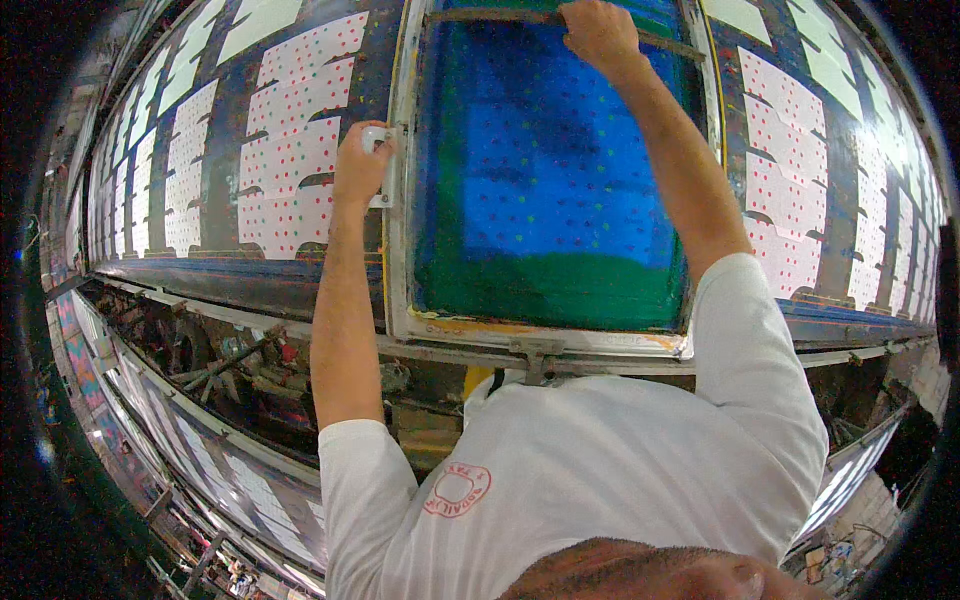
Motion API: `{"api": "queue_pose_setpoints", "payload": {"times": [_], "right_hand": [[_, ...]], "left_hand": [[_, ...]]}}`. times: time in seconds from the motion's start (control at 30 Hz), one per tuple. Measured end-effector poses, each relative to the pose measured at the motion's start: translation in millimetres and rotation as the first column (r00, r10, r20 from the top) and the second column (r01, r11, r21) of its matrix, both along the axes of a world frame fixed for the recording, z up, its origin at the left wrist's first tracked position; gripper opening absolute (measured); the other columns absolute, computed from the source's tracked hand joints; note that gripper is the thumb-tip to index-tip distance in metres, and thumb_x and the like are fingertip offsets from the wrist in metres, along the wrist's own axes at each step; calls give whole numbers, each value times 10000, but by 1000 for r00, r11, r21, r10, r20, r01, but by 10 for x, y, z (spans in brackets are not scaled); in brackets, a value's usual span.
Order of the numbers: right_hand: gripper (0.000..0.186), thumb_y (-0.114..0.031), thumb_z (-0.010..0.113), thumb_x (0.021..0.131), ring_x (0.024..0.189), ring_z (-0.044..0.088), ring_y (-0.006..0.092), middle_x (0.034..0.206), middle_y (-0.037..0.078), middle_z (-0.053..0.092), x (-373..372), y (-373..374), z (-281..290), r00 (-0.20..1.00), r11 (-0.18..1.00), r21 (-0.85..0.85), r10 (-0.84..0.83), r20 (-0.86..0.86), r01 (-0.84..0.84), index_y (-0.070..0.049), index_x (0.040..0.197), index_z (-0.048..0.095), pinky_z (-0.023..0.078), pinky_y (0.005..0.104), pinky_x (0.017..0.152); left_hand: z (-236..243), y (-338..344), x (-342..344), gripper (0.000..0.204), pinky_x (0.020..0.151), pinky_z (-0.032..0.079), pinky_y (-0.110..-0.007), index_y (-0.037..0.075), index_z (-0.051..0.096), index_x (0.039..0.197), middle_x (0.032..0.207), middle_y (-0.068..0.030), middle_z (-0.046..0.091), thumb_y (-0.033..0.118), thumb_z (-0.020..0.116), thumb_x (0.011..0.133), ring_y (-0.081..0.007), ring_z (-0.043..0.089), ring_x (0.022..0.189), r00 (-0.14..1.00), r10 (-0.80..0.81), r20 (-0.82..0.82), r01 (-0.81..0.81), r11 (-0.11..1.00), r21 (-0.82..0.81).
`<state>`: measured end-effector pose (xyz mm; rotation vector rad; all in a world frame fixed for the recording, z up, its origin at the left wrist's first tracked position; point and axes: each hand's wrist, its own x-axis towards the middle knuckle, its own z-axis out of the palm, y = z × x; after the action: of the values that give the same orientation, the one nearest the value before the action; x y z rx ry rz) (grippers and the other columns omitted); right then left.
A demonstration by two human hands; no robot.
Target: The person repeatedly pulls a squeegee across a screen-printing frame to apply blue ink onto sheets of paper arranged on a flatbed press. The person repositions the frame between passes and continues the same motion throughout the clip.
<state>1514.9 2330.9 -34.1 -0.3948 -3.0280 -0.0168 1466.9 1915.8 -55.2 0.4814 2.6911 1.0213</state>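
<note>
Quickly, what are the two hands on?

Left hand (pixel 360 168), upper half of the view, left of centre: fingers curled round a white handle (pixel 376 135) on the left rail of the screen frame (pixel 400 270); some fingertips hidden. Right hand (pixel 603 38), top of the view, right of centre: fingers clenched over a long bar (pixel 490 15) that spans the frame; neither hand is free.

And the screen itself?

Upper middle of the view; blue-green mesh (pixel 560 180) inside the rails, bar at its far end, near the top edge; frame looks laid flat over the desk (pixel 225 170), but full contact underneath I can't confirm.

Progress?

Partway, I'd judge; dotted sheets (pixel 292 170) at the upper left carry red and green spots; more spotted sheets (pixel 785 170) at the upper right, so both sides look to have colour down. Under the screen, small dots show through the mesh; can't tell if they sit on a sheet below or in the mesh.

What's left?

The spot under the screen looks unfinished, with hands on bar and handle; pale sheets (pixel 258 22) near the top left show no dots I can make out; total remaining, can't tell.
</note>
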Motion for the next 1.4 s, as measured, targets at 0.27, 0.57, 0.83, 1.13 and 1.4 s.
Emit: {"api": "queue_pose_setpoints", "payload": {"times": [0.27,0.57,0.83,1.13,1.4], "right_hand": [[261,-200,651,828,995,722,407,1032,208,750,-387,520,337,1000,998,58,9,22,-10,-43,1001,769,591,521,846],[303,-219,640,830,940,720,429,1005,255,735,-787,980,-38,982,979,82,187,-32,-184,15,988,751,588,534,834],[317,-313,697,801,876,718,420,908,216,738,-27,452,11,950,952,10,304,77,-305,-42,953,761,579,523,767],[226,-158,661,816,940,725,382,981,150,742,2073,-1351,423,965,964,-159,233,118,-213,-150,1029,736,599,534,808],[475,-3,666,728,1095,683,337,1157,129,735,3306,-2533,643,987,965,-263,26,159,17,-92,1190,731,568,472,912]], "left_hand": [[57,23,29,356,866,534,-385,48,664,1183,1023,-140,714,192,764,874,-260,690,934,997,53,57,-53,999,-5],[-39,-28,-25,348,864,533,-402,46,668,1174,1035,-155,717,196,759,873,-287,685,925,999,-21,-33,20,999,-35],[-175,-88,-102,399,927,530,-444,63,680,1190,1118,-184,724,277,762,863,-359,695,1041,997,-52,-50,52,999,15],[-351,-54,-220,460,946,537,-438,66,680,1188,1135,-178,731,326,764,818,-352,704,1062,996,-72,-47,77,991,110],[-268,-8,-170,523,974,537,-446,47,655,1243,1157,-221,728,330,738,811,-382,703,1101,992,-69,-104,72,997,19]]}}
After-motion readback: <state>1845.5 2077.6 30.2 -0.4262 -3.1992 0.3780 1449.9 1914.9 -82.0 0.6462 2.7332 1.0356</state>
